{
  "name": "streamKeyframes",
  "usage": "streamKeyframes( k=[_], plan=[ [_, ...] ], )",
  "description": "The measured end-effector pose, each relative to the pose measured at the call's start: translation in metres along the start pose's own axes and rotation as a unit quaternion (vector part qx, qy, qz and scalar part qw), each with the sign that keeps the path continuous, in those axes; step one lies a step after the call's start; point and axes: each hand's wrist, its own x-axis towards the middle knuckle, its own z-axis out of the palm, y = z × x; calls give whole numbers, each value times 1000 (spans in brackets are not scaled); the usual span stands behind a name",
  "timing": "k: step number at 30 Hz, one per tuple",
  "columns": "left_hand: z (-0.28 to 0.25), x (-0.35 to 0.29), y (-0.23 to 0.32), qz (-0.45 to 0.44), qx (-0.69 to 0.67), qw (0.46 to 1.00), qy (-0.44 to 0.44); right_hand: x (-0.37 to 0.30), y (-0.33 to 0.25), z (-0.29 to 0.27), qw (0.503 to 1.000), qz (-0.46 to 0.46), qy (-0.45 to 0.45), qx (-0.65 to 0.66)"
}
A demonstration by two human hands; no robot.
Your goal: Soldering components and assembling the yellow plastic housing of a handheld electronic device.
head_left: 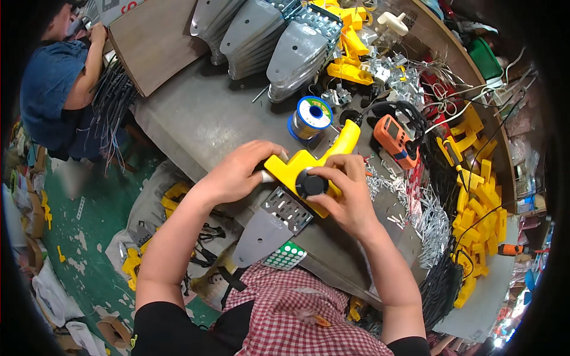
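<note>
Between my hands is an iron-like tool with a yellow handle [343, 142] and a grey metal soleplate [260, 236], whose flat tip points toward me. Slots are cut through the plate near the handle. My left hand [240, 171] grips the left end of the yellow body, its fingertips partly hidden behind it. On the body's near side sits a round black knob [311, 184]. My right hand [351, 199] closes on this knob with thumb and forefinger. Just beyond the tool stands a blue-rimmed spool of solder wire [310, 117].
Stacked grey soleplates [300, 56] stand at the far side of the bench. An orange meter [396, 141], metal pins [436, 228] and a heap of yellow handle parts [478, 213] lie to the right. At the far left, another person [59, 80] sits beside a cardboard sheet [157, 44].
</note>
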Motion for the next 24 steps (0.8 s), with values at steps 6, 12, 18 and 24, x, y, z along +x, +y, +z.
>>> streamKeyframes(
  k=[6, 12, 18, 24],
  plan=[
    [34, -4, 11, 10, -456, 890, -8, -20, -10, -15, 999, -28, 2, -17],
    [65, -2, 57, 27, -541, 830, 134, -62, -5, 4, 926, 129, 111, 337],
    [71, -4, 57, 58, -323, 937, 120, -82, -1, 15, 848, 162, 168, 476],
    [77, -4, 62, 65, -377, 917, 114, -85, -7, 11, 817, 202, 176, 511]
  ],
)
